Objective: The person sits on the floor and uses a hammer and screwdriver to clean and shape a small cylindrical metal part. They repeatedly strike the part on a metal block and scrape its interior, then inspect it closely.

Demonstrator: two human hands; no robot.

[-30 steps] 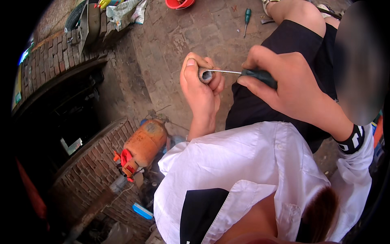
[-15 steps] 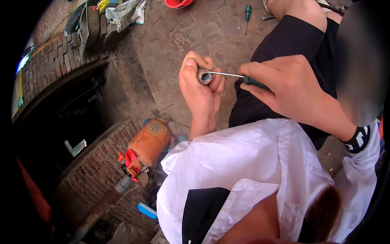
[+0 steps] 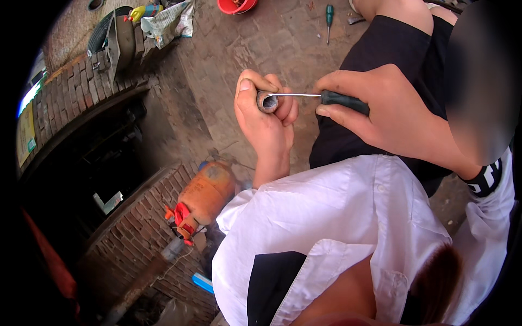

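A short hollow metal tube (image 3: 262, 103), rusty brown outside and greyish within, is gripped in my left hand (image 3: 260, 117), its open end facing me. My right hand (image 3: 380, 103) is closed round the dark green handle of a screwdriver (image 3: 345, 101). The thin metal shaft runs left from the handle, and its end meets the tube's rim. Whether the tip lies inside the mouth or against the edge, I cannot tell. Both hands are held in front of my body, above the brick floor.
Another green-handled screwdriver (image 3: 329, 19) lies on the floor near a red bowl (image 3: 236, 5). An orange gas cylinder (image 3: 209, 190) is at the left beside a brick wall (image 3: 138, 223) with a dark opening. Plastic packaging (image 3: 168, 24) lies at the upper left.
The right hand has shifted slightly up and its screwdriver handle shows more fully. The left hand with the tube has moved slightly left. Both hands keep their hold.
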